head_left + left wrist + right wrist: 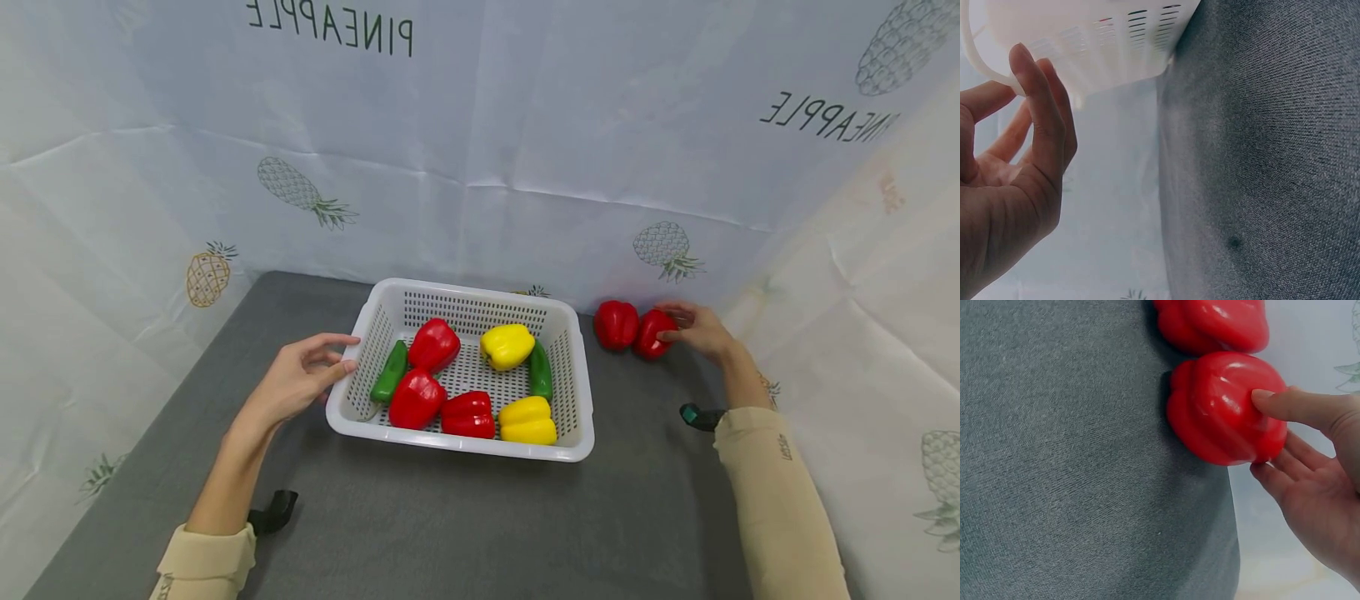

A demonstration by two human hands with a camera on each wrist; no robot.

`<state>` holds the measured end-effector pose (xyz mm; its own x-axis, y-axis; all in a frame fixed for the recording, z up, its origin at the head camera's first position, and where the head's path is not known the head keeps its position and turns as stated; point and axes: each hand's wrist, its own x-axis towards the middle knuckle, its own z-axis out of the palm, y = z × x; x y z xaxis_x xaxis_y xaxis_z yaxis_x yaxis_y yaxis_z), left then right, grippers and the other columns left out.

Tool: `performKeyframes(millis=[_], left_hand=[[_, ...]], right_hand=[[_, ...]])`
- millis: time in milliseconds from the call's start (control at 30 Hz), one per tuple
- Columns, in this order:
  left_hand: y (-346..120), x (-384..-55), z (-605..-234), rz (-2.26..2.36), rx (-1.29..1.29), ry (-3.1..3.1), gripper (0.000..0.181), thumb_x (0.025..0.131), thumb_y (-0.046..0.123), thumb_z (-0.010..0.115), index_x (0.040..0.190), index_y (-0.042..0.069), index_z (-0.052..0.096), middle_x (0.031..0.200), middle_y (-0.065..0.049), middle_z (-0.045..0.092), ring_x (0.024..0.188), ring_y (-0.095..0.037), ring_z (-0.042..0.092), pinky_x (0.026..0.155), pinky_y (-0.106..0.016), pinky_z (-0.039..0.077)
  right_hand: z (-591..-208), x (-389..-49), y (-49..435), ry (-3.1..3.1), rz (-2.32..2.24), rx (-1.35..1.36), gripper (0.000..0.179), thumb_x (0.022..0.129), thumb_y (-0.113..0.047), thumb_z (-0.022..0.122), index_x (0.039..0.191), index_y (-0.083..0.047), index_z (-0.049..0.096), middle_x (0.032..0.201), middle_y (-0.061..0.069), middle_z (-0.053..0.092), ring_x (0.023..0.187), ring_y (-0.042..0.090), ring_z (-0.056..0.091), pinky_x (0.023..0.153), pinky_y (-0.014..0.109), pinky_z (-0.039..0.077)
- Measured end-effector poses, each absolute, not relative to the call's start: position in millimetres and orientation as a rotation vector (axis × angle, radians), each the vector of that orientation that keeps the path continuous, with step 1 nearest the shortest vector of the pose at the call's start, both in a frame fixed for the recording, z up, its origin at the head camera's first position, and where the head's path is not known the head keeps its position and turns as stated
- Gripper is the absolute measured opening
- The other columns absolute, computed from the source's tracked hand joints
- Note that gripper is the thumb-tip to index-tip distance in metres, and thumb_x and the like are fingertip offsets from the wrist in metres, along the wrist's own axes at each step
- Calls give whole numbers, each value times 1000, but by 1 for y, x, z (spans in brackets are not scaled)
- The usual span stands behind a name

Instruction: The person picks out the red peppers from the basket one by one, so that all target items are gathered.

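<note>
Seven vegetables (417, 400) already in white basket (459, 443), left rim pinched by left hand (291, 382); two red peppers (616, 325) left outside near worktop's (465, 525) far right corner, outer pepper (651, 337) clamped between right hand's (703, 332) thumb and fingers.

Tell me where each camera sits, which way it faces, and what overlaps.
Head: worn on the head, facing forward and down at the white basket; left grip, right grip and both sleeves show.
Left wrist: worn there, facing the basket's outside and the gray table; left grip shows, no sleeve.
Right wrist: worn there, facing a pinched red pepper with a second red pepper beside it; right grip shows, no sleeve.
Shared: head and right wrist both show those two peppers and the right grip.
</note>
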<state>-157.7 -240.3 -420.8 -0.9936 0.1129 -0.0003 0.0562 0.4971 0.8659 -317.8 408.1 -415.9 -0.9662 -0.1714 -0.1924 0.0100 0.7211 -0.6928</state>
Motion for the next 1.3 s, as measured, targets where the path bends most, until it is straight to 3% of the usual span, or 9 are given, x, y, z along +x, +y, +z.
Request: performKeyframes(millis=[133,267,433,567,667,800,900,1033,1300], left_hand=[[-240,-158,-421,1546,145,2660,51,104,23,76,149,5,61,122,-29,73,100,-31,75,67,-33,62],[-240,-157,-421,1550,138,2661,50,104,21,75,149,5,61,121,-29,73,100,-31,76,67,-33,63],[-240,-157,-421,1551,139,2665,50,104,20,75,148,4,61,119,-28,73,98,-30,75,66,-33,62],[-240,-157,-421,1553,150,2664,50,104,19,75,148,4,61,119,-28,73,98,-30,75,65,-33,62],[-241,-157,-421,1554,158,2664,50,104,19,75,148,3,61,119,-28,73,99,-31,75,66,-32,62],[-241,-157,-421,1553,160,2665,50,104,20,75,149,4,61,119,-28,73,100,-32,75,66,-32,62],[-241,-157,-422,1553,162,2665,50,104,20,75,149,4,61,119,-28,73,100,-31,75,66,-32,62],[-241,-157,-422,1553,164,2666,50,104,20,75,148,3,61,120,-29,73,99,-31,75,65,-33,62],[-241,-158,-422,1554,177,2674,50,104,19,75,148,3,61,119,-29,73,98,-30,75,64,-32,62]], right_hand=[[-420,-318,412,2670,-1127,-107,71,104,-2,67,165,6,31,171,34,34,159,56,33,111,28,56],[-423,-319,414,2677,-1159,-91,74,104,-2,68,167,5,29,172,34,33,161,55,31,124,53,42],[-423,-316,415,2677,-1224,-85,74,103,-1,69,166,4,31,171,35,34,159,55,33,103,19,57],[-423,-315,413,2677,-1266,-83,72,103,0,70,165,6,33,169,37,35,158,57,34,87,4,52],[-423,-314,412,2697,-1238,-61,72,104,-3,70,165,5,33,170,36,35,158,57,35,105,21,56],[-424,-315,410,2717,-1217,-29,71,105,-6,69,166,4,33,170,35,36,158,55,36,122,44,44],[-424,-316,409,2718,-1232,-22,71,105,-6,68,166,4,32,171,35,35,158,55,36,115,31,52],[-426,-316,408,2702,-1277,-31,71,105,-4,67,166,5,32,171,36,34,158,56,34,88,5,53],[-424,-315,409,2710,-1324,-37,70,105,-9,70,164,4,35,168,36,37,157,54,37,83,0,47]])
